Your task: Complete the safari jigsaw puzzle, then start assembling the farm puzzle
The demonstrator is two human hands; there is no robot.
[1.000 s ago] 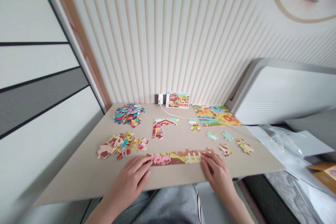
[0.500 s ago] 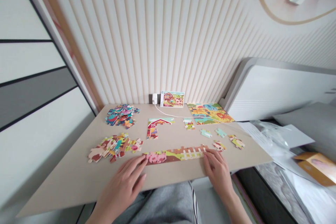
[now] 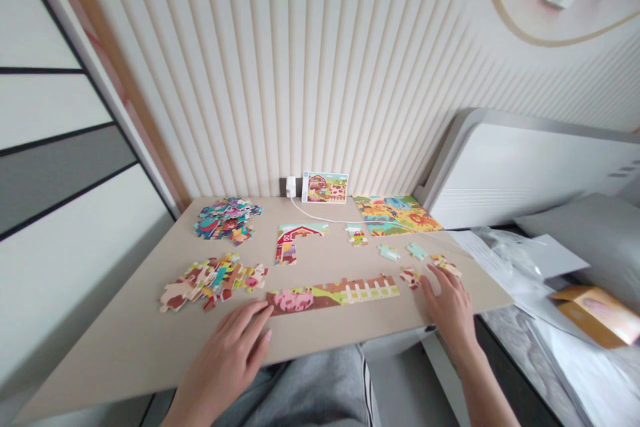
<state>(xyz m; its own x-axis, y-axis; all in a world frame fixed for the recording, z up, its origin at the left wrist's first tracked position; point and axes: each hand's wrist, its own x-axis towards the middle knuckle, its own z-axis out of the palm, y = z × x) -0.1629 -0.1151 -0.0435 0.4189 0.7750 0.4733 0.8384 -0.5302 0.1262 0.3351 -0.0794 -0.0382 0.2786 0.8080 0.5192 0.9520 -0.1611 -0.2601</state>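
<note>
Seen from the head camera, a person sits at a beige worktop pushed against a ribbed white wall. Near the front edge lies a long assembled strip of jigsaw puzzle, showing a pink pig and a white fence. The open left hand lies flat just beside the strip's left end. The right hand, also open and not visibly gripping, reaches toward the right edge, its fingertips on or just at a multicoloured jigsaw piece. A spotted piece sits just left of those fingers.

Two heaps of loose pieces lie toward the left edge: one mid-worktop, one at the back. At the centre sits a joined red barn section. Two pale blue pieces lie right of it. Along the back edge, a picture card leans on the wall, beside a white plug. A finished animal puzzle lies in the back right corner.
</note>
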